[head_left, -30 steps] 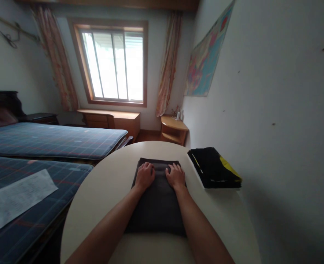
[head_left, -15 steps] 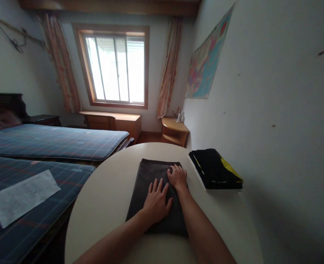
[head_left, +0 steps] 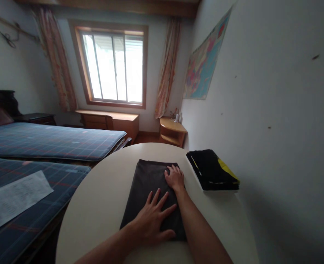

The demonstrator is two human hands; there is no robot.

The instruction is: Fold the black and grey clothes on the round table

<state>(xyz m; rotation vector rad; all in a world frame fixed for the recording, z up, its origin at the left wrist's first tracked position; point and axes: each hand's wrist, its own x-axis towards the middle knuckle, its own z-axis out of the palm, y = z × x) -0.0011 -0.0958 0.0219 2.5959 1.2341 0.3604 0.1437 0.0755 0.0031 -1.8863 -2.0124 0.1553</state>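
A dark grey folded cloth (head_left: 148, 183) lies flat on the round cream table (head_left: 96, 198), its long side running away from me. My left hand (head_left: 153, 218) rests palm down on its nearer part with the fingers spread. Farther up, at the right edge of the cloth, my right hand (head_left: 175, 176) lies with its fingers stretched out. Neither hand grips anything. The forearms cover part of the cloth's near and right sides.
A stack of folded black cloth with a yellow part (head_left: 213, 168) sits at the table's right side, near the white wall (head_left: 283, 165). Left of the table are plaid mattresses (head_left: 54, 141), one bearing a sheet of paper (head_left: 16, 200). A corner shelf (head_left: 173, 126) stands beyond.
My left hand has slid back toward me over the cloth, and its fingers are spread wider. My right hand stays at the cloth's right edge. The view has shifted slightly.
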